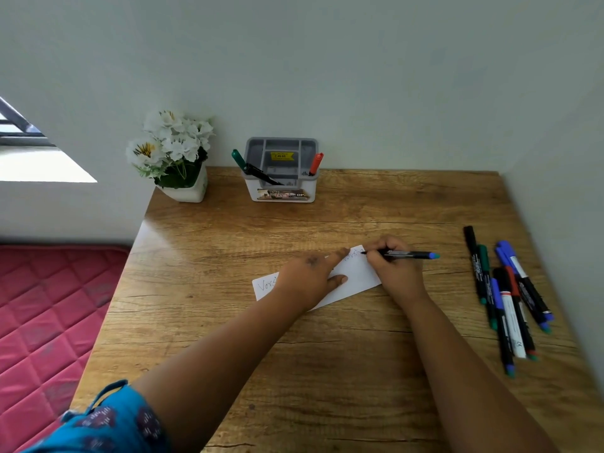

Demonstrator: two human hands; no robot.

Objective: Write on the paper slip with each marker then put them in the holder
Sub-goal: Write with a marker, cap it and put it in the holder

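We count one white paper slip (pixel 351 282) at frame centre, two markers in the grey holder (pixel 281 171) above it, and a heap of loose markers (pixel 510 295) at right, too overlapped to count. Our left hand (pixel 307 279) presses flat on the handwritten slip, while our right hand (pixel 392 266) grips a blue-ended marker (pixel 408 255), tip on the paper.

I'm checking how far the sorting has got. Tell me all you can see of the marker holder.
The holder is a small plastic box, white outside with a grey divided insert, standing upright at the table's far edge by the wall. A yellow sticker sits inside, a printed label on its front. A green-capped marker leans out left, a red-capped marker stands right.
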